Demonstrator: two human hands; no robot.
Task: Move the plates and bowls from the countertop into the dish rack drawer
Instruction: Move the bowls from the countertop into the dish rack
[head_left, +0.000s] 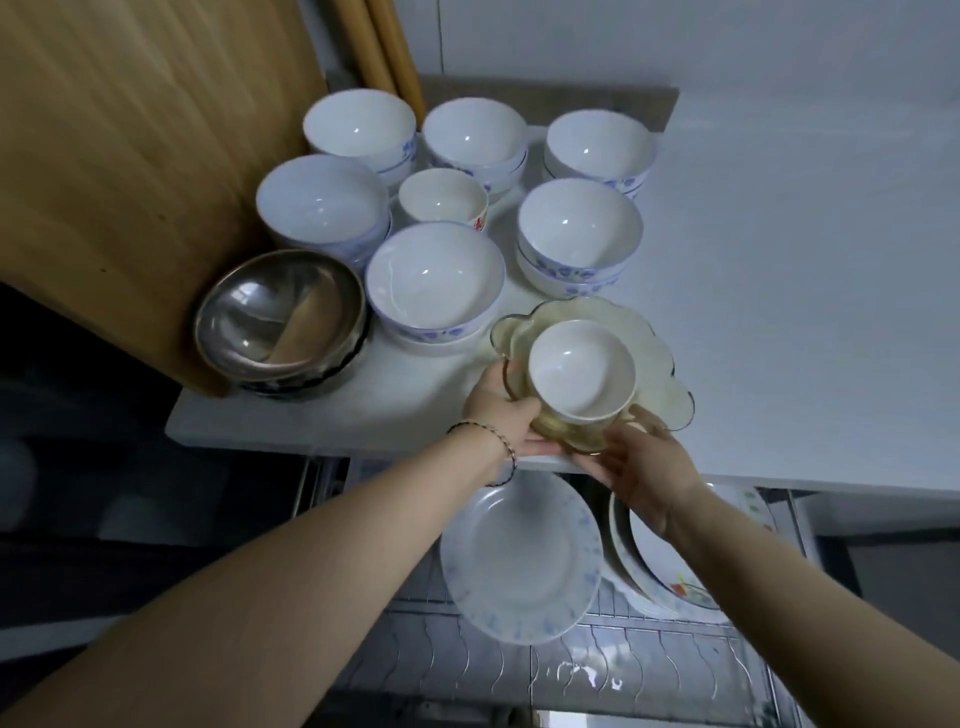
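Left hand (501, 410) and right hand (641, 465), fingers curled, grip the amber glass bowl (566, 434) at its 9 and 5 o'clock sides; a small white bowl (582, 369) sits inside.

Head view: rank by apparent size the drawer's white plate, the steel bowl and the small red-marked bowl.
1-2. white plate and steel bowl: look alike; the plate is nearer the camera, so unranked.
3. small red-marked bowl: clearly smallest.

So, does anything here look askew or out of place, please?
A white bowl sits tilted inside the glass dish gripped by the left hand and right hand at the counter edge; it could slip.
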